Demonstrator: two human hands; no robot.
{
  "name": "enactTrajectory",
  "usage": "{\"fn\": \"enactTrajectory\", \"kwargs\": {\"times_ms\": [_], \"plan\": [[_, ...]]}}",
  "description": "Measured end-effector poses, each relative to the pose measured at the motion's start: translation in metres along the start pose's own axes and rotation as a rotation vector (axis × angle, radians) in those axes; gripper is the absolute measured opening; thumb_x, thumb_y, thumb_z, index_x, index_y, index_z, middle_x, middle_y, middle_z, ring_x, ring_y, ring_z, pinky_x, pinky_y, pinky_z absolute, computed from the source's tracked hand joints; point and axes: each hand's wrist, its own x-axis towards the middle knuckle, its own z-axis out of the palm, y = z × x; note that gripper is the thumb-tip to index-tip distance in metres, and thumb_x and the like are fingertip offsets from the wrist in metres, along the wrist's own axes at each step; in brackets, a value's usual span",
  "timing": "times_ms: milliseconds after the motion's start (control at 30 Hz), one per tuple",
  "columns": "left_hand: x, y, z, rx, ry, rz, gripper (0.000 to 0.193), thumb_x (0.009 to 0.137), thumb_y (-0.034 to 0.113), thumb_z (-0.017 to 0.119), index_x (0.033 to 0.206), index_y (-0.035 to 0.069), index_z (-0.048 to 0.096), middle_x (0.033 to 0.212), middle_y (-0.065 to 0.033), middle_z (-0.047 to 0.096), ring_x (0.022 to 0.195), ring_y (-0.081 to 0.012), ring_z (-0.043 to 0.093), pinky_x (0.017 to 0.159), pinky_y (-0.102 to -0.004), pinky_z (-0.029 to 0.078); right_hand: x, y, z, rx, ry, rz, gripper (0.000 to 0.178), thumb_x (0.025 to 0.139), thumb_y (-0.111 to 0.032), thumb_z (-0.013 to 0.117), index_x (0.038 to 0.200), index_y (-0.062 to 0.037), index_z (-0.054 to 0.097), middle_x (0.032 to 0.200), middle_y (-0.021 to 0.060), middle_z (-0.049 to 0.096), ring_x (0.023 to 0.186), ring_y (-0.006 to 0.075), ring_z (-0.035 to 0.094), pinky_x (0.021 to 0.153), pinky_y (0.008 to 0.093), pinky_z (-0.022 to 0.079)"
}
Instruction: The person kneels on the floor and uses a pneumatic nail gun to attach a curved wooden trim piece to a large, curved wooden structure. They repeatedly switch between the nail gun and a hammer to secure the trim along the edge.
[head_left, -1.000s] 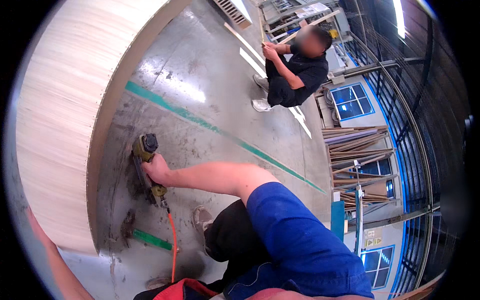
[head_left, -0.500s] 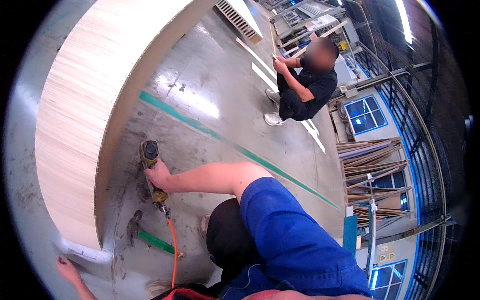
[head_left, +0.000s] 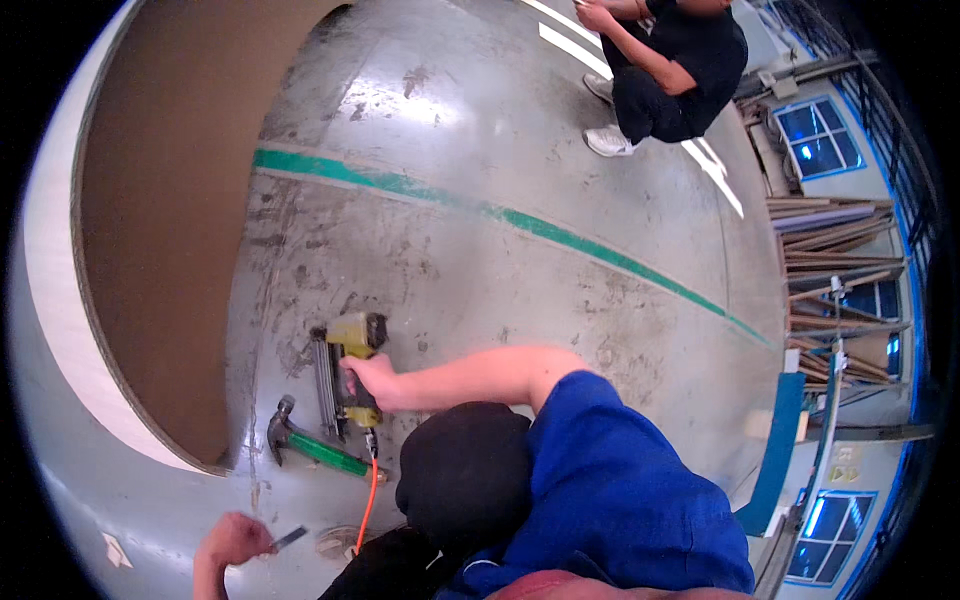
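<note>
My right hand (head_left: 372, 381) is wrapped round the handle of a yellow-green nail gun (head_left: 357, 330), which is held low over the grey floor with its magazine side showing. An orange air hose (head_left: 372, 490) runs from its end toward my body. At the lower left, my left hand (head_left: 236, 540) is closed on a small dark flat strip (head_left: 289, 540) that juts out to the right. Between my hands lies a claw hammer (head_left: 325, 453) with a green handle. A large board piece (head_left: 170, 220), brown inside with a pale rim, rises at the left.
A person (head_left: 665, 70) in black crouches at the upper right. A green line (head_left: 560, 236) crosses the floor, with pale strips (head_left: 572, 45) beyond. Stacked boards (head_left: 840, 250) stand at the far right. A torn pale scrap (head_left: 116, 550) lies at the lower left.
The nail gun has come toward me and turned, showing its magazine. My left hand has moved right, and a dark strip now shows in it. The view has shifted, revealing more of the board's brown side.
</note>
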Motion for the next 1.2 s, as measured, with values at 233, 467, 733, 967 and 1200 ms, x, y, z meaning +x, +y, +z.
{"fn": "enactTrajectory", "kwargs": {"times_ms": [233,467,733,967,1200], "plan": [[0.128,0.181,-0.098,-0.328,0.719,0.293,0.011,0.086,0.009,0.067,0.086,-0.002,0.065,0.075,-0.0142,0.067,0.071,-0.0215,0.065,0.066,-0.0355,0.050,-0.014,-0.003,-0.014,0.313,-0.030,0.108,0.022,0.088,-0.029,0.069,0.090,-0.0090,0.059,0.070,0.0004,0.053,0.056,0.0140,0.052,0.049,0.0310,0.047],[0.213,0.228,-0.064,-0.303,1.017,0.279,0.010,0.096,0.006,0.053,0.101,-0.001,0.047,0.072,-0.0181,0.062,0.063,-0.0327,0.061,0.061,-0.0429,0.047,-0.014,-0.070,-0.054,0.386,-0.153,0.007,0.025,0.088,-0.034,0.067,0.092,-0.0100,0.063,0.071,0.0001,0.051,0.057,0.0139,0.051,0.051,0.0315,0.047],[0.184,0.213,-0.053,-0.018,1.016,0.377,0.025,0.085,0.011,0.069,0.102,0.002,0.054,0.086,-0.0175,0.061,0.076,-0.0350,0.061,0.070,-0.0449,0.048,-0.010,-0.125,-0.068,0.416,-0.298,-0.049,0.023,0.089,-0.033,0.065,0.096,-0.0113,0.065,0.068,-0.0032,0.049,0.057,0.0104,0.050,0.054,0.0287,0.046],[0.183,0.204,-0.050,-0.086,0.842,0.341,0.047,0.065,0.006,0.085,0.104,0.003,0.059,0.091,-0.0152,0.062,0.082,-0.0327,0.063,0.075,-0.0400,0.052,0.001,-0.124,-0.067,0.314,-0.337,-0.018,0.023,0.089,-0.033,0.065,0.098,-0.0112,0.065,0.068,-0.0043,0.049,0.057,0.0096,0.049,0.054,0.0283,0.046],[0.185,0.196,-0.046,-0.048,0.864,0.378,0.054,0.061,0.011,0.089,0.105,0.004,0.058,0.092,-0.0149,0.063,0.085,-0.0346,0.064,0.075,-0.0412,0.052,0.013,-0.121,-0.074,0.343,-0.341,0.058,0.025,0.090,-0.033,0.064,0.100,-0.0103,0.066,0.065,-0.0051,0.050,0.055,0.0097,0.049,0.054,0.0279,0.046]]}}
